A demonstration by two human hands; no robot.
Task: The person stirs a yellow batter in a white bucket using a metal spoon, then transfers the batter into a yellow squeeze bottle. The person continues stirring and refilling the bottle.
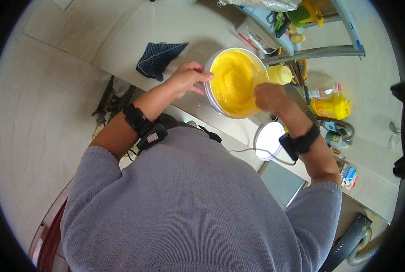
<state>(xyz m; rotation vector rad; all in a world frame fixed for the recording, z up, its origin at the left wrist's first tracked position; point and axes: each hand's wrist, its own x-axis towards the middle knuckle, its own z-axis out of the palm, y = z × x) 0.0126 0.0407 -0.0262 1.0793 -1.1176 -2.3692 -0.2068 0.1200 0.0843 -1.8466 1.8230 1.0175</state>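
A white round plastic tub [208,97] holds a thick, smooth yellow mixture [234,81] with swirls on its surface. My left hand [190,80] grips the tub's left rim, thumb over the edge and fingers against the outer wall. At the tub's right edge, my right hand [272,98] is blurred and closed; whether it holds a utensil cannot be told. A pale yellow squeeze bottle [280,74] is just behind that hand. A white round lid [269,141] lies below it, under a thin cable from the right wristband.
A dark blue cloth [160,59] lies left of the tub on the pale counter [137,30]. Behind stands a white bucket [256,36] beside a metal rack [324,52] with vegetables. Along the wall at right are a clear bottle [324,91] and a yellow jug [331,107].
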